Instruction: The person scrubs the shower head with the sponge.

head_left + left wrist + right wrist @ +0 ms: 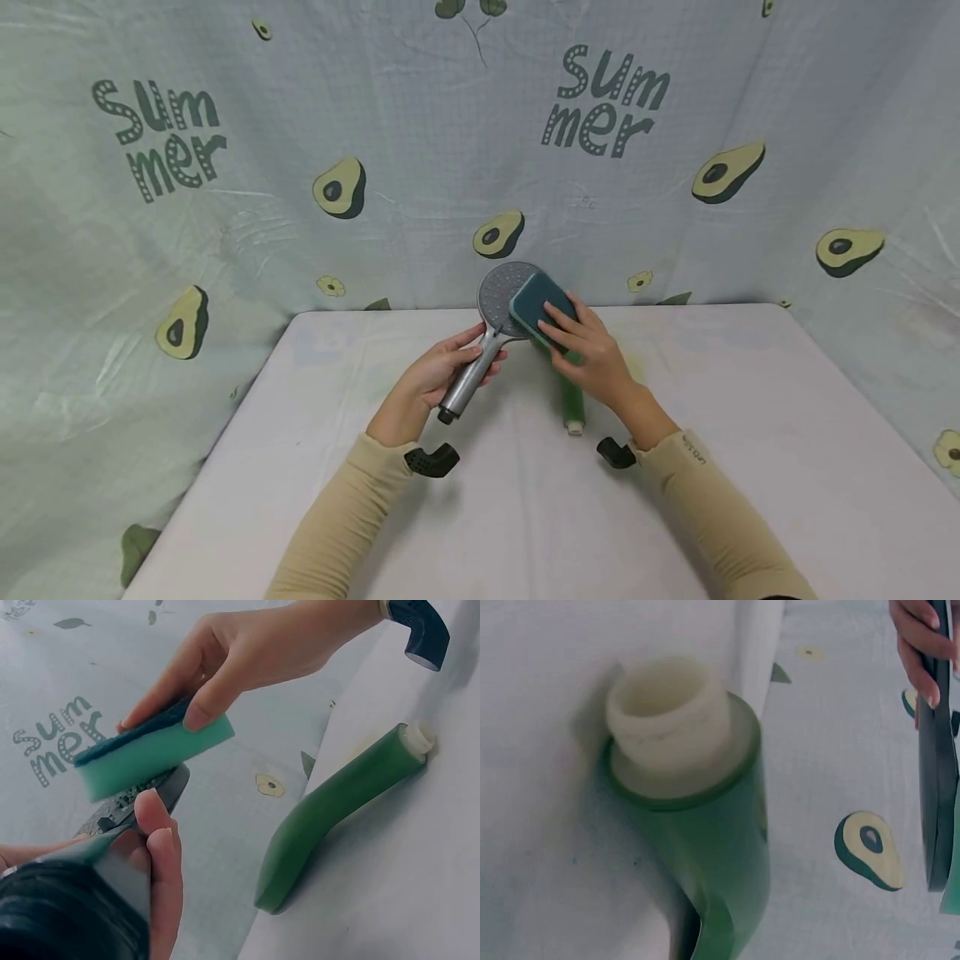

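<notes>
A grey-silver shower head [497,293] is held up above the table, its round nozzle face toward the head camera. My left hand [442,368] grips it by the handle. Between the fingers and thumb of my right hand [600,357] is a sponge [154,754], with a dark teal scouring layer and light green foam. The foam side rests against the nozzle face, covering its right part. Below the right hand, a green squeeze tube [337,806] lies on the table; its white neck [667,712] shows an open mouth.
The table [480,533] has a white cover. Behind it hangs a pale sheet [420,100] printed with avocados and "summer". Black curved wrist pieces [432,460] stick out from both sleeves.
</notes>
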`<control>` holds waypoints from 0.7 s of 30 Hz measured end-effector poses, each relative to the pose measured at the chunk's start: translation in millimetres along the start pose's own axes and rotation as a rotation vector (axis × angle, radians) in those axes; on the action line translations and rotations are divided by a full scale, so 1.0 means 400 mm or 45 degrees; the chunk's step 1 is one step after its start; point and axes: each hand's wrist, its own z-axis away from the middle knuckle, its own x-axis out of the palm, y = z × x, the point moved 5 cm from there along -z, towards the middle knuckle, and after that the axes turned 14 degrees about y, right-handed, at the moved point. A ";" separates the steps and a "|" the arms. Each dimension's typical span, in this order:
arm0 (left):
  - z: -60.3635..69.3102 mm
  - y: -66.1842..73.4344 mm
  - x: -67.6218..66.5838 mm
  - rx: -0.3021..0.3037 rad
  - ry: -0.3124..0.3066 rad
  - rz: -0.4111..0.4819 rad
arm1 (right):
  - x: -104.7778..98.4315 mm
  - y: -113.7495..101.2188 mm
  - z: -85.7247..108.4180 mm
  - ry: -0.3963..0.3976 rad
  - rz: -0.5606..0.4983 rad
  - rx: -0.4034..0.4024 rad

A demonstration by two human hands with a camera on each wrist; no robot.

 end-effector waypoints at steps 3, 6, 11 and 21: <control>-0.001 -0.003 -0.001 0.004 0.007 -0.003 | 0.006 0.002 0.002 -0.032 -0.025 -0.013; -0.001 -0.008 -0.001 -0.008 0.017 -0.001 | -0.002 0.023 0.004 0.044 -0.012 0.109; 0.000 -0.017 -0.002 -0.022 0.014 -0.010 | -0.007 0.034 0.011 0.083 -0.032 0.165; -0.005 -0.027 -0.001 -0.019 -0.002 -0.025 | -0.013 0.044 0.007 0.120 -0.047 0.196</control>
